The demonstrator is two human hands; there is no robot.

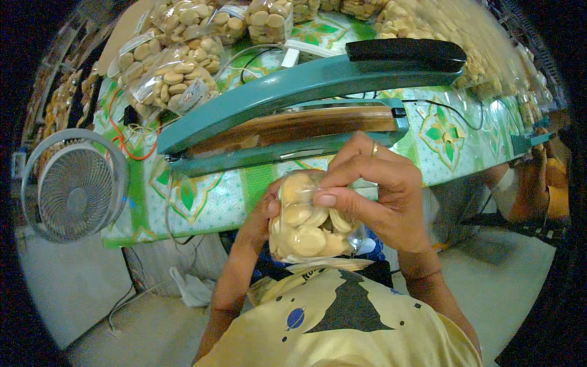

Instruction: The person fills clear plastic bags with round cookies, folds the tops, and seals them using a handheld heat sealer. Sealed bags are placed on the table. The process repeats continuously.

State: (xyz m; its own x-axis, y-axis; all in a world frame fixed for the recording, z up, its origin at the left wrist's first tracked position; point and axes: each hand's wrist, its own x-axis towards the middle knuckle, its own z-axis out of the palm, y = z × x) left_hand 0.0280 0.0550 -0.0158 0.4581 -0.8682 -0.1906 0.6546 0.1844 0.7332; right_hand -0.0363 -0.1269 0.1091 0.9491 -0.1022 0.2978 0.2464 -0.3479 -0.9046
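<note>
Both of my hands hold a small clear plastic bag of pale round biscuits (307, 227) close to my chest, below the table edge. My left hand (260, 219) grips the bag's left side from behind. My right hand (382, 191), with a ring on one finger, pinches the bag's top and wraps its right side. Just beyond the bag sits a teal heat sealer (287, 125) with its long arm and black handle (406, 54) raised open.
Sealed biscuit bags (174, 73) pile up at the back left of the table with its green patterned cloth (208, 196); loose biscuits (440, 30) lie heaped at the back right. A small grey fan (73, 186) stands left. Another person's arm (535, 183) shows at right.
</note>
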